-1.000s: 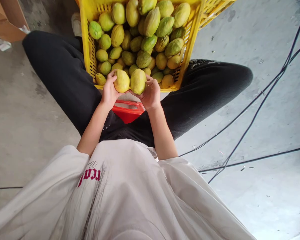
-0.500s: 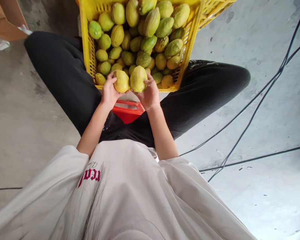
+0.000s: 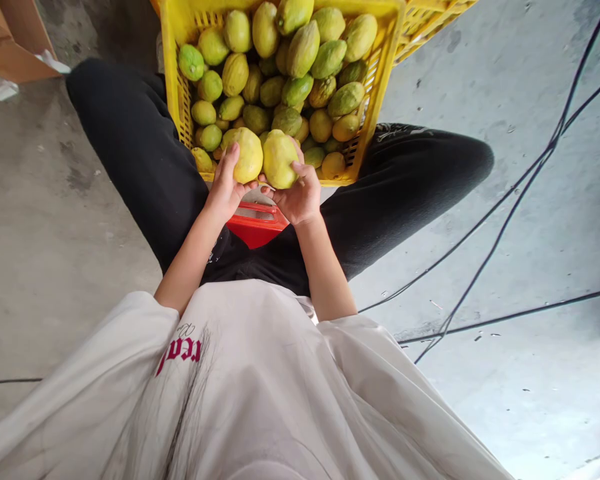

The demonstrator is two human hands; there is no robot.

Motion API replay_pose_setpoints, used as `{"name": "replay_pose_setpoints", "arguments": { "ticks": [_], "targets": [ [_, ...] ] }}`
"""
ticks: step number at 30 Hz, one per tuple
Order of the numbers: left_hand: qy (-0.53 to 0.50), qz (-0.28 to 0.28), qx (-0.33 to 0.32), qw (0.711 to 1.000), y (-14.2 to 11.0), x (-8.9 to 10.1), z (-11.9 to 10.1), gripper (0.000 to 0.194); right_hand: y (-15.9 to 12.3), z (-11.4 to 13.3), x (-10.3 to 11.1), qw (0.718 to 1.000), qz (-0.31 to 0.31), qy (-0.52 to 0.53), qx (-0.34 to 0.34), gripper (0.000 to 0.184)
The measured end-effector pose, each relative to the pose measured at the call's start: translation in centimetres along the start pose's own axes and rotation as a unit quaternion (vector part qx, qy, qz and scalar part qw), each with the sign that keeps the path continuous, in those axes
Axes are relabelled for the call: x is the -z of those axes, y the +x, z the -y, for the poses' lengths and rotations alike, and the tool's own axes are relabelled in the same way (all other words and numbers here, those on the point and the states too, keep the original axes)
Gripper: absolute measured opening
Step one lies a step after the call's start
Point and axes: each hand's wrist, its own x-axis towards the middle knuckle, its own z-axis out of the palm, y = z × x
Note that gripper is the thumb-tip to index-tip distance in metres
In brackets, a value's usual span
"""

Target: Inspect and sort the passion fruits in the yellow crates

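My left hand is closed around a yellow-green fruit. My right hand grips a second yellow-green fruit. The two fruits touch side by side at the near rim of a yellow plastic crate heaped with several green and yellow fruits. The crate stands between my legs in black trousers. A red plastic object lies just under my hands.
Black cables run across the grey concrete floor on the right. A brown cardboard box sits at the top left with scraps of white paper beside it. A second yellow crate edge shows behind the first.
Both hands have lifted the two fruits slightly up and forward over the crate's near rim. My left fingers now lie further over the left fruit.
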Motion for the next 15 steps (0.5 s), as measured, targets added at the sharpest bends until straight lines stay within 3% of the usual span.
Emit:
{"name": "replay_pose_setpoints", "arguments": {
  "ticks": [5, 10, 15],
  "targets": [
    [-0.006, 0.028, 0.005, 1.0, 0.3, 0.5, 0.1, 0.047, -0.2, 0.5, -0.5, 0.999, -0.028, -0.019, 0.029, 0.049],
    [-0.063, 0.035, -0.024, 0.997, 0.5, 1.1, 0.4, 0.048, 0.4, -0.3, -0.3, 0.997, -0.015, -0.022, 0.079, 0.055],
    [-0.041, 0.035, -0.023, 0.998, 0.2, 0.8, 0.1, 0.05, 1.7, -1.3, 0.4, 0.998, -0.014, 0.001, 0.058, 0.049]
  ]
}}
